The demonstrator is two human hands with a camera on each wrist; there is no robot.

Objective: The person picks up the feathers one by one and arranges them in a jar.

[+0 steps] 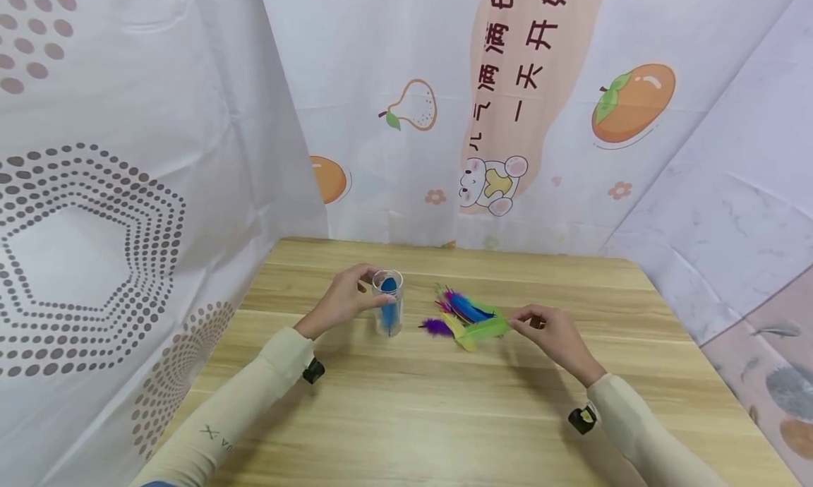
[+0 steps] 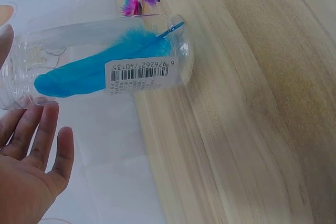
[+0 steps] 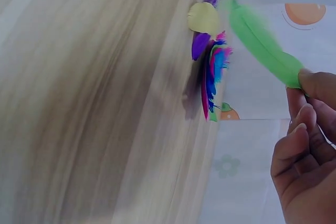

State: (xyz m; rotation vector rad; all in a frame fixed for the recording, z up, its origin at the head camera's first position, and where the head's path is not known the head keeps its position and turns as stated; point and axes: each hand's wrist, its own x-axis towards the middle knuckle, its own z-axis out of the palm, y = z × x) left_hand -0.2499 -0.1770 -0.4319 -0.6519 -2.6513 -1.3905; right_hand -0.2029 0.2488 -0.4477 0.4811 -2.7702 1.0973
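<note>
A clear plastic jar (image 1: 396,325) stands upright on the table, with a blue feather (image 2: 79,73) inside and a barcode label (image 2: 140,74) on its side. My left hand (image 1: 346,298) grips the jar near its mouth, thumb on one side and fingers on the other. Between thumb and fingertips, my right hand (image 1: 559,337) pinches one end of a green feather (image 3: 262,45), held up above the tabletop. Under and beside it lies a loose pile of feathers: purple (image 1: 437,326), yellow (image 3: 203,18), blue (image 1: 464,307) and pink ones.
The wood-grain table (image 1: 406,416) carries the jar and the feather pile. Printed white cloth (image 1: 381,176) hangs behind its far edge, and more cloth (image 1: 127,190) hangs along the left. A small black camera (image 1: 582,419) is strapped at the right wrist.
</note>
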